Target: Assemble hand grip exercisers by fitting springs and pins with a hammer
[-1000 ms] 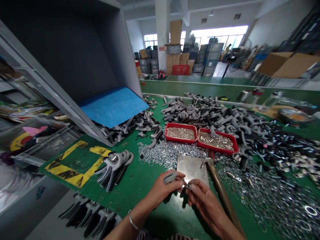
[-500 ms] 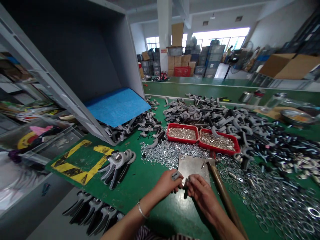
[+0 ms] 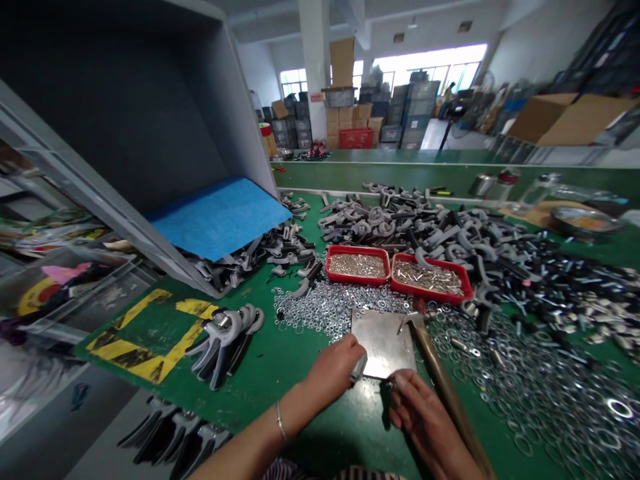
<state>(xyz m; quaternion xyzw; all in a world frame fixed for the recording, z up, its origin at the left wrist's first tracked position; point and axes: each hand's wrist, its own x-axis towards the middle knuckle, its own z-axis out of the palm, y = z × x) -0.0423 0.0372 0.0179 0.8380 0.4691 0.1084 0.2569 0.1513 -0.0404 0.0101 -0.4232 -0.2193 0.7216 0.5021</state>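
My left hand [image 3: 336, 365] is closed round a grey plastic piece [image 3: 358, 369], whose rounded end sticks out at the knuckles. It is over the near left corner of a flat metal plate [image 3: 383, 340]. Lower and to the right, my right hand [image 3: 423, 408] pinches a small dark metal part [image 3: 391, 383] between thumb and fingertips; its exact kind is too small to make out. The two hands are apart. A hammer [image 3: 433, 363] with a wooden handle lies beside the plate, its head at the plate's far right corner.
Two red trays [image 3: 358, 279] of small metal pins stand behind the plate. Loose rings [image 3: 515, 400] spread to the right, nuts [image 3: 320, 310] to the left. Grey-black clamp parts [image 3: 400, 220] are heaped behind. Assembled clamps [image 3: 227, 337] lie near yellow tape [image 3: 167, 363]; a tipped grey crate [image 3: 200, 133] stands left.
My hands have drawn apart, the right one moving down and right with its small part. My left hand has turned, so the grey piece points more downward. The view has shifted slightly.
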